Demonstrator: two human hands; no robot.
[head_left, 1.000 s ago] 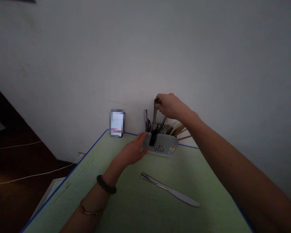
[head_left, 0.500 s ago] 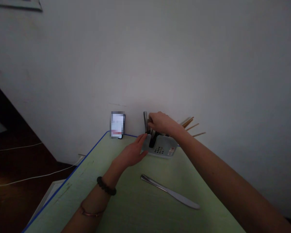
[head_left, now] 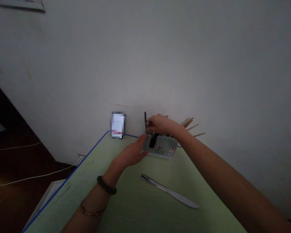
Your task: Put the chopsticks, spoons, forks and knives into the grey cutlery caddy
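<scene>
A grey plastic cutlery holder stands at the far edge of the green table, against the wall. It holds metal utensils and wooden chopsticks that fan out to the right. My left hand rests against the holder's left side, fingers stretched out. My right hand is over the holder, fingers closed round the top of a metal utensil standing in it. A table knife lies loose on the table in front of the holder.
A phone leans upright against the white wall at the table's far left corner. The table has a blue edge. White cables run across the dark floor to the left.
My right hand has come down from holding a utensil high above the holder to sit low over it, the utensil pushed down inside. My left hand has stayed against the holder.
</scene>
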